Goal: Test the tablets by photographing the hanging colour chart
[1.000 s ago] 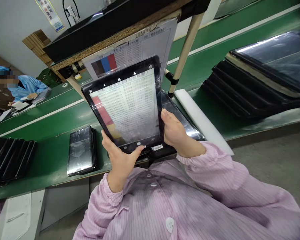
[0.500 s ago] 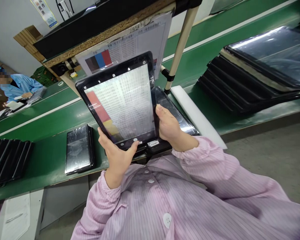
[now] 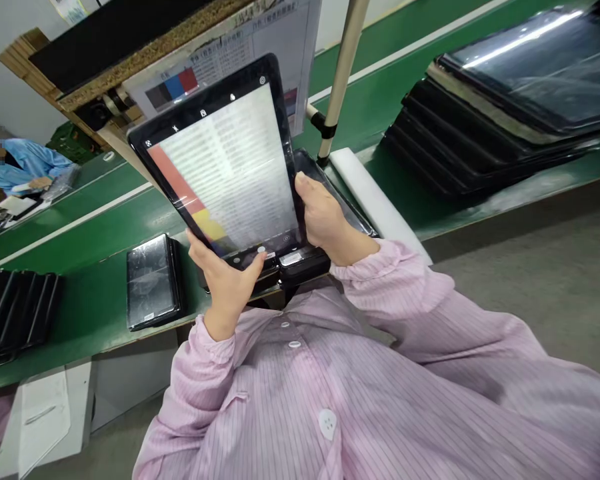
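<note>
Between my two hands a black tablet (image 3: 230, 173) is held up, tilted, its lit screen showing a camera picture of a printed sheet. My left hand (image 3: 225, 277) grips its lower left corner, the thumb at the bottom edge by the round shutter button. Around the right edge is closed my right hand (image 3: 325, 217), thumb on the front rim; its other fingers are hidden behind. Past the tablet hangs the printed chart (image 3: 300, 60) with colour blocks, partly covered by it. More black tablets (image 3: 347, 193) lie on the bench below and behind my right hand.
A white foam strip (image 3: 375, 200) lies right of my hands, beside a beige post (image 3: 343, 73). Stacked tablets (image 3: 480, 143) stand at the right, a smaller pile (image 3: 153, 283) at the left, on the green bench (image 3: 95, 300). Far left sits a person in blue (image 3: 27, 163).
The whole view has shifted, so the tablet and both hands appear higher and slightly left. The picture on its screen has blurred and changed a little. Both hands keep their hold.
</note>
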Motion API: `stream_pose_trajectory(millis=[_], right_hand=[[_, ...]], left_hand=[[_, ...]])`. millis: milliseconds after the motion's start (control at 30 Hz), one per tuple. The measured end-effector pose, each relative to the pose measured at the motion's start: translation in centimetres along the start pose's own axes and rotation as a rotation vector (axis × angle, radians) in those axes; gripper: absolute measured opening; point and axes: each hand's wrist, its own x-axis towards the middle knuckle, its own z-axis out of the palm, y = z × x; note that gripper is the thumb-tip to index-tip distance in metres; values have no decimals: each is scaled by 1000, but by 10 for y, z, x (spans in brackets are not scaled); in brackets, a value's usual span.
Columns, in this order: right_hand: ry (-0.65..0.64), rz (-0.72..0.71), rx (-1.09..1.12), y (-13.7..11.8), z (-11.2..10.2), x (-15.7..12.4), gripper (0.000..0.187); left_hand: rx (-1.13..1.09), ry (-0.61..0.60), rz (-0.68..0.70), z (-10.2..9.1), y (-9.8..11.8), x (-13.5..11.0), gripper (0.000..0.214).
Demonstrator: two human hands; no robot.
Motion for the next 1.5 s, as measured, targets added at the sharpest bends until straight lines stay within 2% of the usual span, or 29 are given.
stream_pose_trajectory(millis=[233, 533, 767, 1067, 1267, 1400, 1500], right_hand=[[-44, -80, 12, 4, -1, 1, 57], [-41, 21, -96, 0, -3, -6, 43], [-57, -89, 68, 6, -3, -7, 29], [-38, -82, 44, 7, 0, -7, 34], [-51, -129, 68, 11, -1, -4, 34], [-16, -105, -68, 14, -3, -2, 42], [40, -19, -221, 13, -5, -2, 48]], left_hand=[[-25, 0, -10, 4, -4, 1, 136], [-57, 20, -4, 8, -9, 0, 133], [-48, 17, 11, 9, -13, -3, 136], [-9, 3, 39, 12, -19, -4, 136], [4, 8, 34, 12, -16, -4, 135], [10, 15, 44, 12, -16, -5, 139], [-23, 29, 79, 13, -20, -6, 131]])
